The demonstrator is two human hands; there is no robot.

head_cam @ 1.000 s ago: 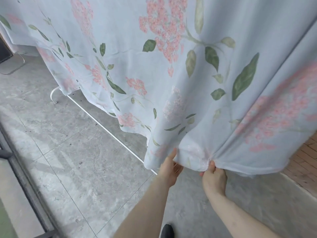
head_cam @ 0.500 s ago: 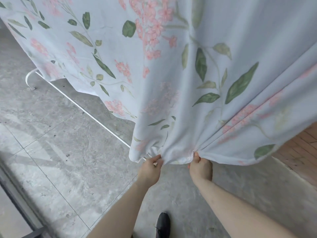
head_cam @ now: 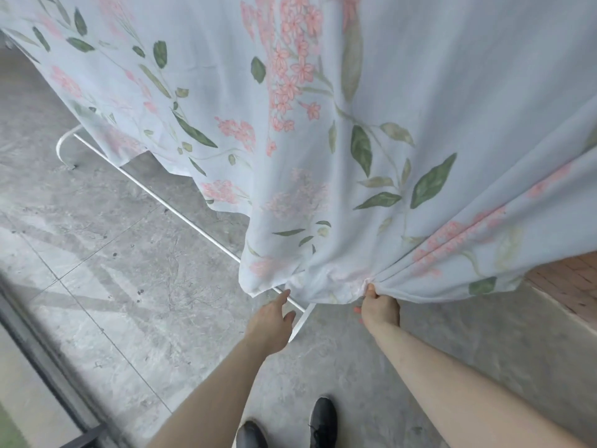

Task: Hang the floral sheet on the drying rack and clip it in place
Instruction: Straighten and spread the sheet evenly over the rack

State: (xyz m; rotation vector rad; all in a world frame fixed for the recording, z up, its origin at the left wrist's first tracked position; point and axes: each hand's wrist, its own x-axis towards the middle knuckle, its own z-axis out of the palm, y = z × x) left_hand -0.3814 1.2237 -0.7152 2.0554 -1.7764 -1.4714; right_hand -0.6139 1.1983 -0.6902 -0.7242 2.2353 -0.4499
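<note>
The floral sheet (head_cam: 371, 92), pale blue with pink flowers and green leaves, hangs down over the drying rack and fills the upper part of the head view. Only the rack's white base tube (head_cam: 181, 213) shows on the floor; its top rails are hidden by the cloth. My right hand (head_cam: 381, 307) pinches the sheet's bottom hem, and folds fan out from the pinch. My left hand (head_cam: 271, 321) is just below the hem to the left, fingers apart, with one fingertip at the cloth's edge and nothing held. No clips are in view.
The floor is grey stone tile (head_cam: 113, 302). A dark door or window track (head_cam: 42, 363) runs along the lower left. A raised reddish wooden floor (head_cam: 571, 286) lies behind a ledge at the right. My two black shoes (head_cam: 323, 421) stand at the bottom edge.
My left hand has let go of the hem and dropped slightly below it, fingers spread. The right hand keeps its pinch. The near corner of the rack's base has come into view.
</note>
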